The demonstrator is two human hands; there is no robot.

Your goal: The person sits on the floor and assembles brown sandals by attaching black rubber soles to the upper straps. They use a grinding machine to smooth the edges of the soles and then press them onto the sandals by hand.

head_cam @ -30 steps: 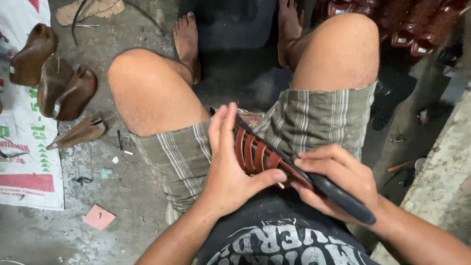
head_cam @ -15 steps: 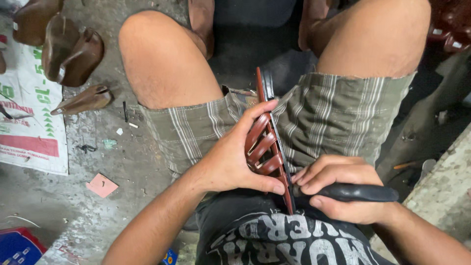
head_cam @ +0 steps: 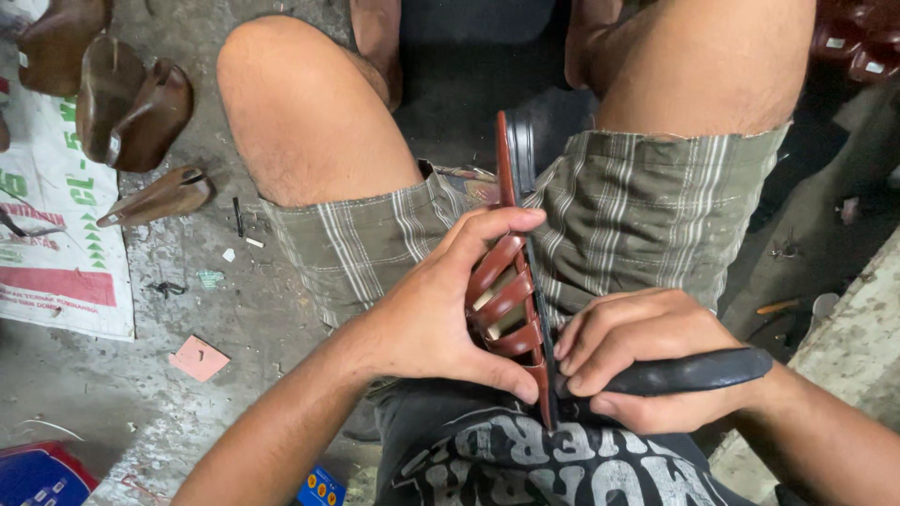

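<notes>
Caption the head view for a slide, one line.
Left hand grips a strappy brown sandal on the lap; right hand works a black-handled tool along its sole edge.

Hemmed in at the lap: strapped sandal [head_cam: 511,300] wedged between left hand [head_cam: 431,319] and right hand [head_cam: 647,361], thighs close on either side. Open floor [head_cam: 187,309] to the left past the knee, broken only by brown sandal parts [head_cam: 131,112], a printed sack [head_cam: 47,244] and a pink scrap [head_cam: 199,358].
</notes>
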